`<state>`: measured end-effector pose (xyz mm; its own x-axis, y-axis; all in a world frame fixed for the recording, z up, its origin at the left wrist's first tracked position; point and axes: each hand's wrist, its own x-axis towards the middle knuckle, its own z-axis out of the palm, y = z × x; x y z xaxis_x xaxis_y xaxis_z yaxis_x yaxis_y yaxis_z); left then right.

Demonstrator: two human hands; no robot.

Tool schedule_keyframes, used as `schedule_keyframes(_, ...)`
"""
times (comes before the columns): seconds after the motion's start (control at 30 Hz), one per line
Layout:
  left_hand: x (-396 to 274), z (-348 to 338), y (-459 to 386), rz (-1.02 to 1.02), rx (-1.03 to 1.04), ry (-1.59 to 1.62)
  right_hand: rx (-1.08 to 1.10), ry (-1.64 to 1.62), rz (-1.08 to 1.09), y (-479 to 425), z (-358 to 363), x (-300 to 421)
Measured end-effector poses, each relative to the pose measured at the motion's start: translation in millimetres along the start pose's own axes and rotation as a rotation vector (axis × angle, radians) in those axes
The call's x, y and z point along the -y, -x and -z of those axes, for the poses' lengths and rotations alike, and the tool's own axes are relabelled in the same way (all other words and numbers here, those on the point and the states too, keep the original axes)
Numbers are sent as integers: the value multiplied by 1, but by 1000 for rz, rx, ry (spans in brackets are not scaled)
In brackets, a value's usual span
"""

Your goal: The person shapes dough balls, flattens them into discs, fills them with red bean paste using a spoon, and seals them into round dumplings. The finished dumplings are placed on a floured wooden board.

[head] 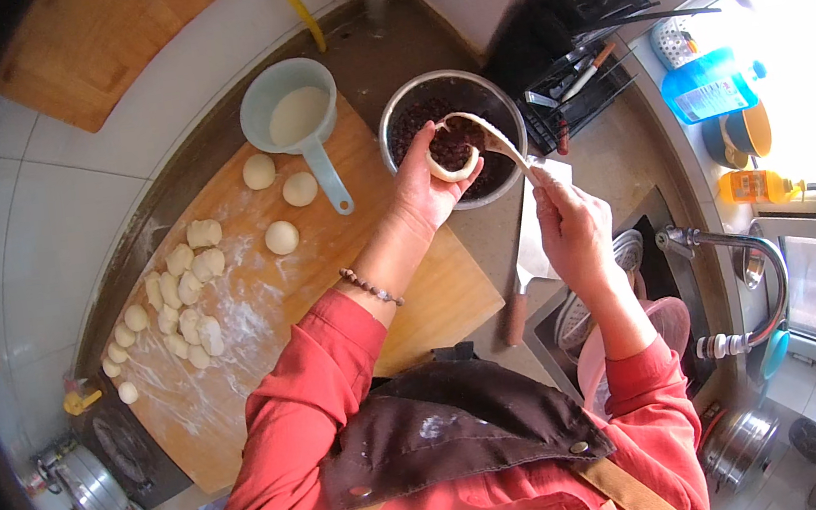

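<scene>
My left hand (424,185) cups a round dough wrapper (455,174) over the near left rim of a steel bowl (386,136). Dark red, lumpy filling, like bean paste, lies in the wrapper and in the bowl. My right hand (575,224) grips the handle of a pale spoon (499,140), whose far end is at the filling in the wrapper. Left of the bowl is a floured wooden board (352,291) with smooth dough balls (281,238) and many cut dough pieces (204,234). Below the bowl, beside my right hand, lies a cleaver (529,256).
A light blue ladle (323,170) holding white flour rests on the board's far edge. Knives and utensils stand in a black rack (586,91) at the back right. The sink faucet (779,265) and a pink basin (669,323) are at the right, soap bottles (710,88) by the window.
</scene>
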<state>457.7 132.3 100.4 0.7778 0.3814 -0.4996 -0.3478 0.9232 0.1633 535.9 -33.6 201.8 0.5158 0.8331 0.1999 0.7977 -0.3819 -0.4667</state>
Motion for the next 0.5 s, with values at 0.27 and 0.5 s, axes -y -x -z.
schedule_keyframes(0.27, 2, -1, -1, -3, 3, -43, -13, 24, 25, 4, 0, -5)
schedule_keyframes(0.5, 1, 3, -5, 1, -5, -64, -23, -120, -77, 4, -4, -7)
